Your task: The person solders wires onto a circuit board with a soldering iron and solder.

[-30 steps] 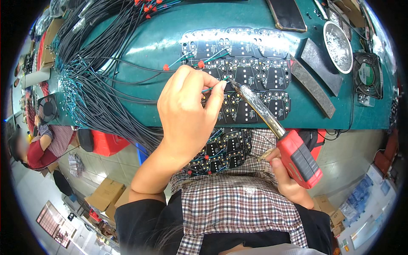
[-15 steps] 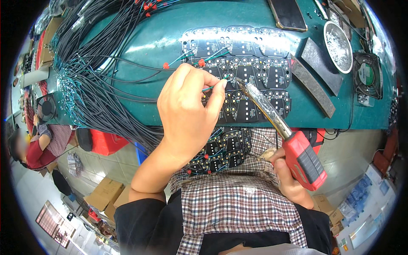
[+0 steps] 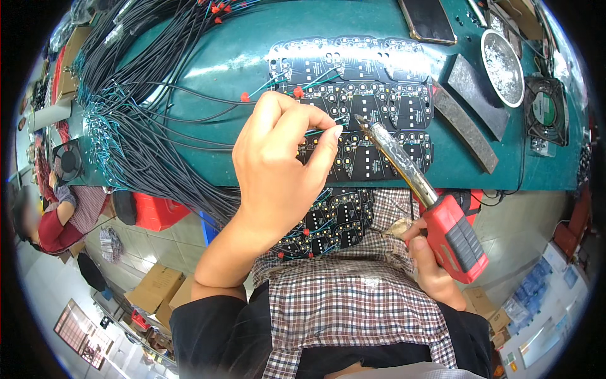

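Observation:
My left hand [image 3: 278, 151] pinches a thin green wire [image 3: 315, 132] between thumb and forefinger, just above a panel of black circuit boards [image 3: 404, 114] lying on the green tabletop. Small square parts and pale solder pads dot the boards. My right hand [image 3: 435, 271] is closed round a soldering iron [image 3: 454, 239] with a red and black handle. Its metal tip points up and left over the boards, a short way right of the left fingertips. Other wires with red pieces [image 3: 298, 92] run onto the panel's left side. The wire's very end is too small to make out clearly.
Bundled black cables [image 3: 164, 148] with bared coloured ends cover the table's left. At right are two dark bars [image 3: 467, 132], a round metal dish [image 3: 502, 68], a small fan [image 3: 546, 112] and a phone [image 3: 428, 20]. More wired boards [image 3: 344, 221] rest below the table edge. A co-worker sits far left.
The soldering iron has shifted slightly right, its tip now farther from my left fingertips. My left hand has barely moved and still pinches the wire.

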`<state>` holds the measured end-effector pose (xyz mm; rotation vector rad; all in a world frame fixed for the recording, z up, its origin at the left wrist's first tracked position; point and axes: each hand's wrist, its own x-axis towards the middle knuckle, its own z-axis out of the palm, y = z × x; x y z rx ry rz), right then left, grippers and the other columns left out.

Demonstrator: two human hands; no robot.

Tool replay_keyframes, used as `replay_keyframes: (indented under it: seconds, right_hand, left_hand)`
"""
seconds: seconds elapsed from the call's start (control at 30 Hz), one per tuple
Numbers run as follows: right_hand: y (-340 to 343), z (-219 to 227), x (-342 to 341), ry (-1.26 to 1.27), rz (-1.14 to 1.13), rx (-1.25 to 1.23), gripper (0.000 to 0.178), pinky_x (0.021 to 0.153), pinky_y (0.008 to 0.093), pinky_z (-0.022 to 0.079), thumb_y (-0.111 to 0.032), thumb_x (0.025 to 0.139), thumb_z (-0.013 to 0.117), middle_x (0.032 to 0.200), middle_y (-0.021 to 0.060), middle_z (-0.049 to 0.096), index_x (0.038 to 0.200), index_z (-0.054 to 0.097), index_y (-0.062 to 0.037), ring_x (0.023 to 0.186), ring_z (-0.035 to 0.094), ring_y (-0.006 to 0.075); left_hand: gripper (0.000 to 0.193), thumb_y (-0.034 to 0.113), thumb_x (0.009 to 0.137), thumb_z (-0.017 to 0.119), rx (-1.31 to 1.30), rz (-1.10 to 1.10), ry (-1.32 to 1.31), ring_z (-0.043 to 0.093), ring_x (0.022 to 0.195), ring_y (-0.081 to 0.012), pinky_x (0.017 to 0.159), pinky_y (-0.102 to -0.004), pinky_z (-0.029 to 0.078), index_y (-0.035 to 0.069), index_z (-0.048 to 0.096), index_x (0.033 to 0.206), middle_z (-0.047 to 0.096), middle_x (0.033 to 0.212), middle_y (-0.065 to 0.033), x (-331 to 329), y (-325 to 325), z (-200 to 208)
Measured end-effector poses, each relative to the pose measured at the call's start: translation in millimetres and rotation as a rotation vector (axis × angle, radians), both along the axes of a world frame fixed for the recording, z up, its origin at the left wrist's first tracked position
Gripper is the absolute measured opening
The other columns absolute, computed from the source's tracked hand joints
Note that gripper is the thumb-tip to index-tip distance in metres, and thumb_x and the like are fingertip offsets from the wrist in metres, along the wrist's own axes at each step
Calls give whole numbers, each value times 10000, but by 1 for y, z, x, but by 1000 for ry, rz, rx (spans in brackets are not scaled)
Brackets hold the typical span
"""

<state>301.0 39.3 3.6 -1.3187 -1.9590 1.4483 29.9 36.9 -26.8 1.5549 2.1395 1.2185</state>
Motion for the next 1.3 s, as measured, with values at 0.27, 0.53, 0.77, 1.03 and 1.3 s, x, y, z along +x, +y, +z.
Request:
replay_keyframes:
  seconds: [0.27,0.53,0.77,1.03,1.3]
  right_hand:
    - [3,-6,3,12,127,140,148,659,377,565,6,810,751,856,124,709,949,700,2,730,705,300]
    - [2,-1,0,-8,108,27,134,650,369,557,12,807,746,851,127,704,932,699,3,718,700,296]
    - [-1,1,9,-41,47,-111,115,673,353,563,20,828,724,837,122,703,939,694,13,723,700,266]
    - [0,4,2,56,-37,-92,97,709,343,568,31,875,679,844,124,707,972,685,24,757,702,228]
    - [-8,-6,5,143,-147,-95,249,517,243,416,-148,998,613,843,130,648,1158,562,36,508,470,70]
  left_hand:
    - [167,55,707,825,-12,6,61,601,718,-224,611,-356,467,93,681,782,553,807,-36,3,1,-1]
    - [176,50,701,822,-34,-3,67,599,711,-241,608,-370,463,82,665,771,552,804,-46,4,2,1]
    - [187,49,695,824,-31,-14,56,609,731,-264,627,-386,479,78,652,763,555,810,-62,3,4,-1]
    - [159,57,723,816,-39,-30,100,597,770,-246,687,-377,469,84,670,779,573,818,-53,0,4,6]
    - [113,197,886,740,52,19,158,636,843,-293,760,-412,500,88,710,883,642,865,-87,-57,29,5]
